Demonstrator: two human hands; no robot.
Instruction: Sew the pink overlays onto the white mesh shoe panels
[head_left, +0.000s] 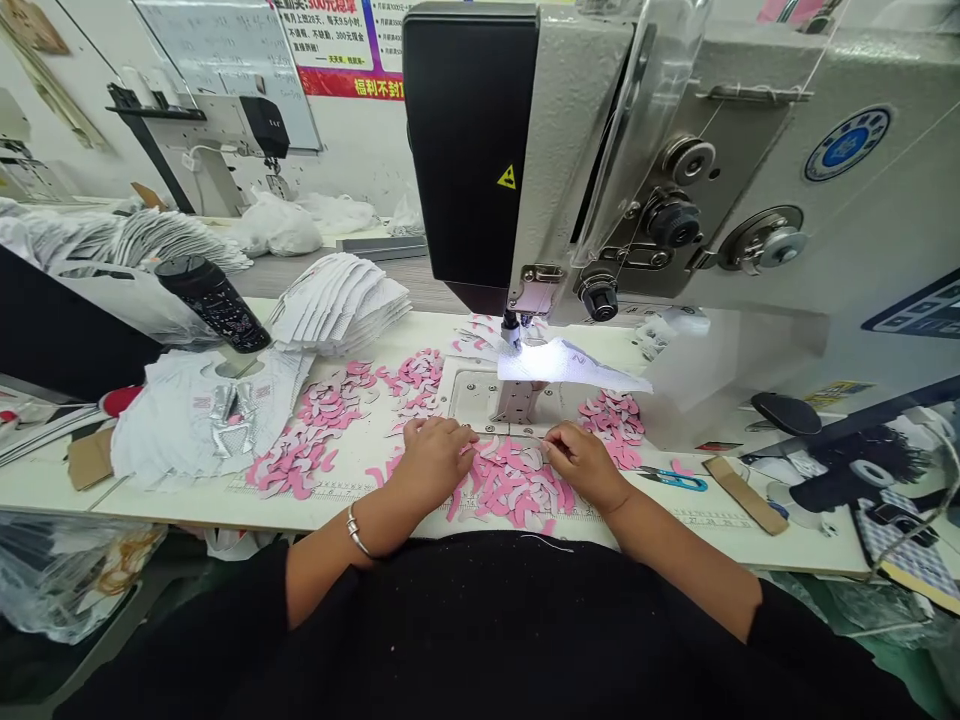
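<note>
My left hand (435,458) rests at the front left of the sewing machine's base (471,398), its fingers bent and close together. Whatever lies under those fingers is hidden. Across from it, my right hand (585,462) is closed in a pinch, with something too small to make out at the fingertips. Between and below both hands spreads a heap of curved pink and grey-white cut pieces (517,485). Above them, a white fabric piece (566,362) lies under the lit needle area (512,330), apart from both hands.
More pink pieces (330,400) lie to the left, beside stacked white panels (337,300) and a black tumbler (214,305). Blue-handled thread snips (671,479) and a brown cardboard strip (746,495) are on the right. The sewing machine head (472,150) overhangs the work area.
</note>
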